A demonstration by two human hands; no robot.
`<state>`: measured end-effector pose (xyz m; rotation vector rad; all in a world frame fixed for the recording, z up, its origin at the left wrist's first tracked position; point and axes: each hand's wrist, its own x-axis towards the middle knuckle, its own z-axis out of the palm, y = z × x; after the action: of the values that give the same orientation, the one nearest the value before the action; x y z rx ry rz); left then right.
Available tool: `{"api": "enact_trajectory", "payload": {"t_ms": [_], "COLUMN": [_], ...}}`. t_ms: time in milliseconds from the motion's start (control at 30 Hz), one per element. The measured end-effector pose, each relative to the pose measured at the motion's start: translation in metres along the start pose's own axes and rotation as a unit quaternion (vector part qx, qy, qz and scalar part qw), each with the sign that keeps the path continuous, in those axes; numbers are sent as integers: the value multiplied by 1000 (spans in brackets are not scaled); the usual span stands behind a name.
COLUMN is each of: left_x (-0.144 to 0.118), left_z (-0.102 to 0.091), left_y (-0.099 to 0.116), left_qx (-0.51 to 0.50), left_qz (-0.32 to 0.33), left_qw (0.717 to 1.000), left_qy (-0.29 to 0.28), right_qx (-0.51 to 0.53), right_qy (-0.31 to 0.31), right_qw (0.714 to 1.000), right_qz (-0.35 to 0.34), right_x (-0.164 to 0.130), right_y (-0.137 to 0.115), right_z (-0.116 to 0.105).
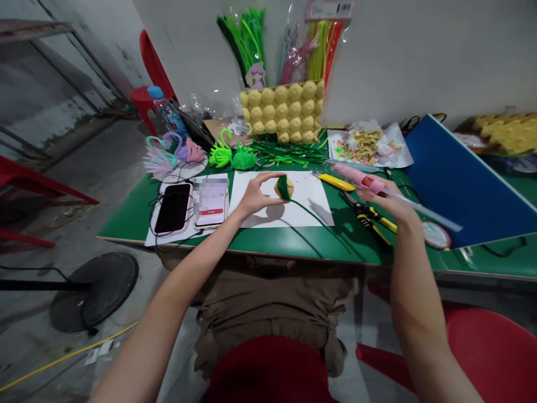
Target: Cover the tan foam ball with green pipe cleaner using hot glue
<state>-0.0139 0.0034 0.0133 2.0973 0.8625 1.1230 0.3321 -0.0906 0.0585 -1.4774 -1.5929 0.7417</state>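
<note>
My left hand pinches a small yellow ball partly wrapped in a dark green pipe cleaner, whose loose end trails right over a white sheet of paper. My right hand holds a pink glue gun, its nozzle pointing left toward the ball, with a clear glue stick sticking out behind. Both hands hover over the green table.
Two phones lie at the left. Yellow-handled pliers and a yellow cutter sit by my right hand. A tray of yellow balls, pipe-cleaner bundles and finished swans stand behind. A blue board leans at right.
</note>
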Motion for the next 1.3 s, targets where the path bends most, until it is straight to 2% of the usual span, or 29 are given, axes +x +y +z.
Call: {"api": "enact_trajectory", "payload": {"t_ms": [100,200,300,400,500,600,667,767,833,933,1000,1133,1300], "left_x": [2,4,5,5,5,5,5,4,4,6,6,6,4], "left_z": [-1,1,3,5,6,7,8,8,8,8,7,6,6], "left_y": [1,-1,-4,-7,-10,-11,-12,-11,-10,-10,-9,-8,-6], "left_qx": [-22,-64,-99,-142,-174,-180,-177,-189,-216,-258,-275,-304,-320], "left_qz": [-54,-91,-120,-147,-168,-175,-178,-180,-179,-180,-181,-178,-183], "left_qw": [998,994,987,978,969,967,967,964,959,949,944,936,929], "left_qy": [11,20,28,36,42,41,44,45,41,32,25,4,-26], "right_qx": [-121,-185,-233,-275,-255,-138,-68,8,31,65,98,159,181], "right_qy": [22,37,38,60,111,61,19,-18,10,80,102,103,90], "right_qw": [992,982,971,959,961,985,990,984,977,970,968,968,970], "right_qz": [14,22,44,42,-10,-77,-121,-177,-211,-221,-206,-168,-137], "right_x": [-2,1,3,-1,-9,-13,-11,-2,7,17,21,25,28], "right_y": [9,31,52,50,19,-24,-47,-62,-63,-58,-56,-55,-56], "right_z": [-27,-44,-51,-48,-26,21,59,106,125,136,138,139,138]}}
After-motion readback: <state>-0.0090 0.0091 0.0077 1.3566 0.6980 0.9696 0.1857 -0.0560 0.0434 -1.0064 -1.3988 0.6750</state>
